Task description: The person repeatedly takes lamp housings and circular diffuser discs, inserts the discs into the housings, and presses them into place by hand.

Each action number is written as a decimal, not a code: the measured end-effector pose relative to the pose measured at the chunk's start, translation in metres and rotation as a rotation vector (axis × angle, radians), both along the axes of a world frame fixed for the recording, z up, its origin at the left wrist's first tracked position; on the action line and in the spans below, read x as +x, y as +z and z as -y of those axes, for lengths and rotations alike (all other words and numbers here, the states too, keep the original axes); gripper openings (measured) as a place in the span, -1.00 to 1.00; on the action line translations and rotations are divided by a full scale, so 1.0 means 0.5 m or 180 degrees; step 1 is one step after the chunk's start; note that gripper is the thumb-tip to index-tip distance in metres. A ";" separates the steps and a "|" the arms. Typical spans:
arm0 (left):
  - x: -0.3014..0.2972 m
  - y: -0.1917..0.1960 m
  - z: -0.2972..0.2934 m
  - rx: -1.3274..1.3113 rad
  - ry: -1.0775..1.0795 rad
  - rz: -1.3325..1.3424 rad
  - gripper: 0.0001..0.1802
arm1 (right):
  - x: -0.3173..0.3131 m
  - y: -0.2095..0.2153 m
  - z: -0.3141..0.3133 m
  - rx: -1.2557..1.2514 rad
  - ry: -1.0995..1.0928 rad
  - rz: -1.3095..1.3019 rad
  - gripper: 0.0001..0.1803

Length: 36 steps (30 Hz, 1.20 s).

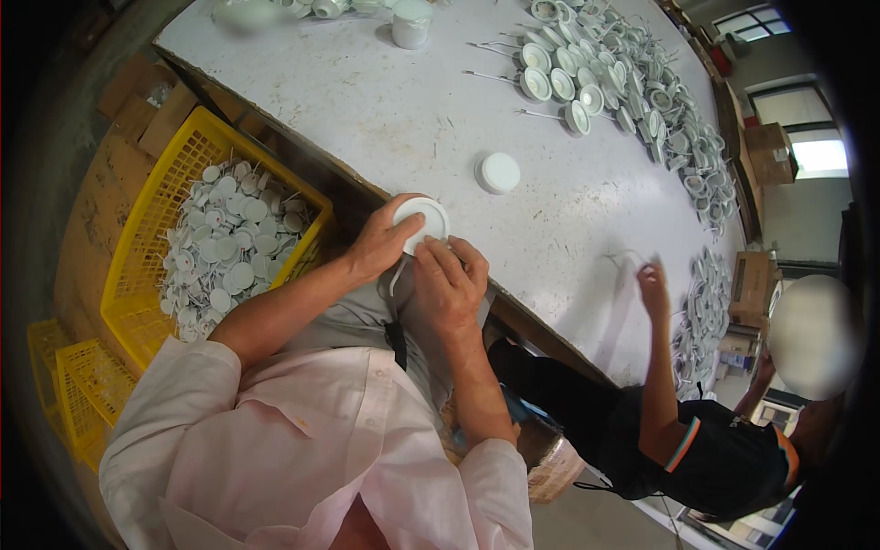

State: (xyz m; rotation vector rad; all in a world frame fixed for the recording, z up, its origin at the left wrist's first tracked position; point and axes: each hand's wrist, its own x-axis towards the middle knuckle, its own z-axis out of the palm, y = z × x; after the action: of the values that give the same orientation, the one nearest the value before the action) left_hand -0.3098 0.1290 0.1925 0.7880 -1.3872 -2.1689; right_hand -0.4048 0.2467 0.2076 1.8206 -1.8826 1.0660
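A round white fitting [433,216] is grasped at its rim by the left grip [390,234] and touched below by the right grip [449,280], apparently for steadiness. Leftward, small discs [225,238] are kept in a yellow basket [128,284], probably for reach; beyond both grips, a white puck [500,172] is set on the worktop [367,119].

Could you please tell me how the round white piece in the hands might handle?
The round white piece is probably stiff, since its outline looks evenly circular. Its smooth-looking surface may be slippery. The thin white strip curving below seems floppy.
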 end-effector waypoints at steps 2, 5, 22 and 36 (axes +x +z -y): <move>0.024 -0.015 0.016 -0.0020 0.0109 -0.0120 -0.60 | -0.009 0.025 -0.002 0.0115 -0.0020 0.0162 -0.65; 0.101 -0.040 0.051 0.0174 0.0246 -0.0358 -0.48 | -0.063 0.021 -0.011 0.0143 -0.0371 0.0397 -0.64; 0.629 -0.390 0.239 0.0378 0.1873 0.2506 -0.24 | -0.316 -0.038 0.069 0.0782 -0.1839 0.1453 -0.56; 0.273 -0.115 0.042 -0.0067 -0.0219 0.0438 -0.70 | -0.234 0.013 -0.003 -0.0065 -0.2053 0.3566 -0.62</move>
State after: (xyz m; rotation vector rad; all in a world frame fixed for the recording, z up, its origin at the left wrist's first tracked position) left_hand -0.1733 0.1077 0.1352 0.9093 -1.5232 -2.1834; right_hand -0.5218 0.2484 0.2141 0.3837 -2.6682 1.9769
